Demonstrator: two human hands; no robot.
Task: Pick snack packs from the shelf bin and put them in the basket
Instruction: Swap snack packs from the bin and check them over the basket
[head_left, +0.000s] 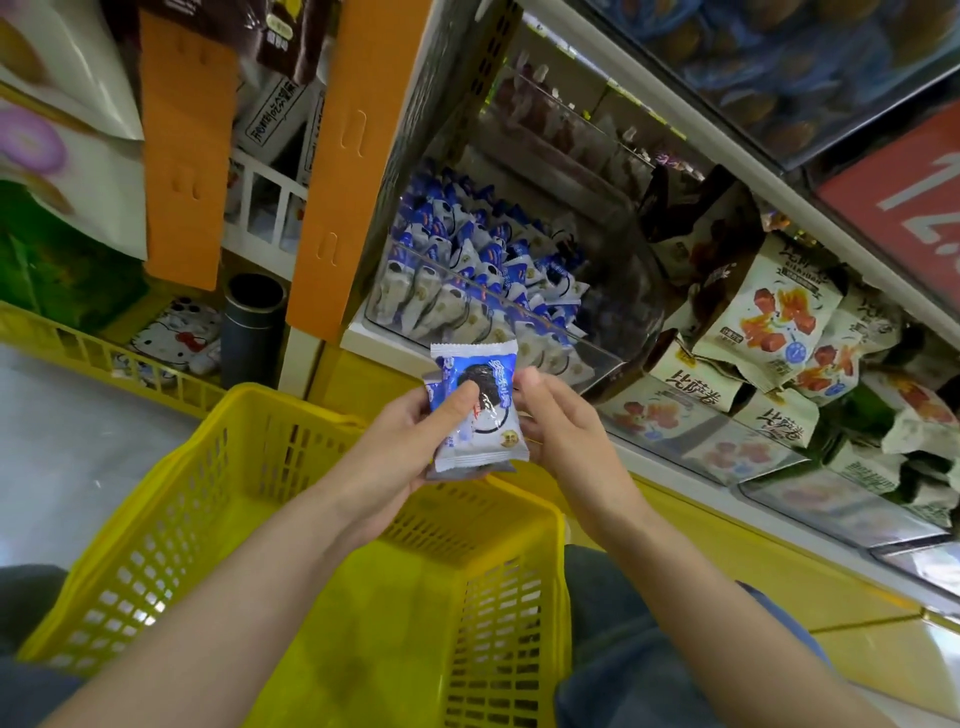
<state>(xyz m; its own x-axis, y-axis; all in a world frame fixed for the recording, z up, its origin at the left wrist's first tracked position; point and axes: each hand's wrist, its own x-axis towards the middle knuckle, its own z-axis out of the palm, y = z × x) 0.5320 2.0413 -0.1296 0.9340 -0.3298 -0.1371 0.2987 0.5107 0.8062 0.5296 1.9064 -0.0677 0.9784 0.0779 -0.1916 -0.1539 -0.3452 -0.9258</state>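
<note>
Head view, and we're right over the yellow basket (171, 519). Its mouth is wide open beneath us from 6 to 9 o'clock, with latticed walls all round and the far rim just under the hands. At 12 o'clock the clear shelf bin (498, 296) leans toward us, its front lip close above the hands and well apart from the basket rim. An orange upright (343, 171) fences the bin at 11 o'clock, and white-and-orange bags (769, 312) crowd it at 3 o'clock.

The snack packs (485, 436) sit dead centre, above the basket's far edge, held upright and facing us. They're blue on top and white below, with a dark round biscuit printed on the front and crimped seams at top and bottom. At least one more pack peeks out behind the first.

Our left hand (400, 441) wraps them from 9 o'clock, thumb pressed across the front. Our right hand (561, 431) comes in from 3 o'clock, fingers curled, thumb and forefinger nipping the right edge.
</note>
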